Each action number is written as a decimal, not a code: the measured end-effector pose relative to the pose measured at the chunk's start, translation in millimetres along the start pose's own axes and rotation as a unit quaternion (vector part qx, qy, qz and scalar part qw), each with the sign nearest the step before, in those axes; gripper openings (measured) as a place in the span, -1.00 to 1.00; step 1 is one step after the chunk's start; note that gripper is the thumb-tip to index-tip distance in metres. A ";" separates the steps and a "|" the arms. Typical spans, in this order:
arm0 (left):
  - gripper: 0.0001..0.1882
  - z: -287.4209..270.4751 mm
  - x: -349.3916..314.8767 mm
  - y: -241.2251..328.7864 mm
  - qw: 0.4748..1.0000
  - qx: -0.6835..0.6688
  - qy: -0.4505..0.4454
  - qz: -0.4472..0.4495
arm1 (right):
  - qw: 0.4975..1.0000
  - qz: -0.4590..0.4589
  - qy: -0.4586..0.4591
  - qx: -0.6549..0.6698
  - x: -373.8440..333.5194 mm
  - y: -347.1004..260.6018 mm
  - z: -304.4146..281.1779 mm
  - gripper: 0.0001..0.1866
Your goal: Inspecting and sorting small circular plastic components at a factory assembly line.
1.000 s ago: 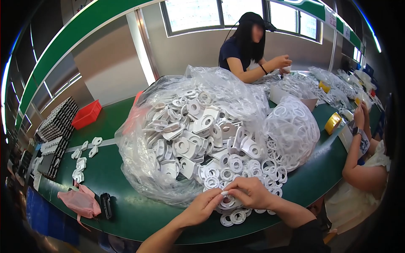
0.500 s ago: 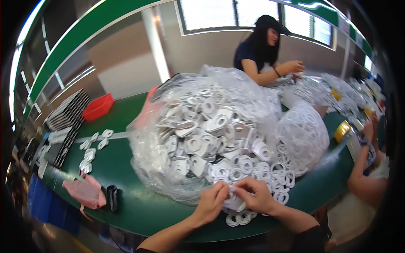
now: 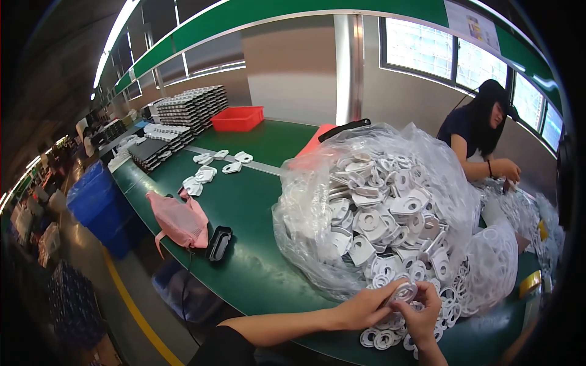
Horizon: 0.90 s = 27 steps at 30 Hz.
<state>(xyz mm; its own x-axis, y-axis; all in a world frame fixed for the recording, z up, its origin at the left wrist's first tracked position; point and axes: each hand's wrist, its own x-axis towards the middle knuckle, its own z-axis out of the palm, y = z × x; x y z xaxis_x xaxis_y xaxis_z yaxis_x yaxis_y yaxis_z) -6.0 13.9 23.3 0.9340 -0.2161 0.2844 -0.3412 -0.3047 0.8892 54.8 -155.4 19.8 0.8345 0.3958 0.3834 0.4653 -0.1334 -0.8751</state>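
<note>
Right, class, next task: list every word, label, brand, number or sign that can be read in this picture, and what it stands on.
Readable text: none.
Sheet on the green beam: marked, but too small and blurred to read.
Held ring: no lettering can be made out.
White parts: none can be made out.
Red bin: none can be made out.

A black sleeve ends well behind the left hand, around the forearm; from there forward everything is bare. The right hand and wrist are bare too.
</note>
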 end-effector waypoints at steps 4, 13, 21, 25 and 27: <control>-0.32 -21.1 3.4 -8.8 1.000 -0.012 -0.015 0.005 | 0.997 0.043 -0.049 0.045 5.2 2.7 -4.1 -0.68; -0.84 -190.6 -3.8 -20.4 0.852 -0.243 0.462 -0.045 | 1.000 -0.016 0.006 -0.001 8.0 8.1 -16.8 -0.85; -0.45 -300.3 -32.5 -20.2 0.712 -0.193 0.674 0.037 | 0.997 -0.059 -0.013 -0.037 13.4 -6.9 -13.8 -0.85; -0.62 -211.4 7.2 0.3 0.862 0.045 0.505 0.007 | 0.998 -0.042 -0.013 -0.040 14.3 -2.5 -19.3 -0.83; -0.69 -178.3 18.3 -13.0 0.851 0.366 0.366 0.087 | 0.993 -0.047 -0.091 -0.053 14.1 -0.4 -24.6 -0.78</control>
<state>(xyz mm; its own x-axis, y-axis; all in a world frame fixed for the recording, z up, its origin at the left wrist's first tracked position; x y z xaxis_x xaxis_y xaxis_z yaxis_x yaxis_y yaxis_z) 34.3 179.3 80.8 0.5874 0.2376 0.7736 -0.2052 -0.8810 0.4264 73.7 -172.0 32.9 0.7233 0.5677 0.3931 0.5745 -0.1789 -0.7987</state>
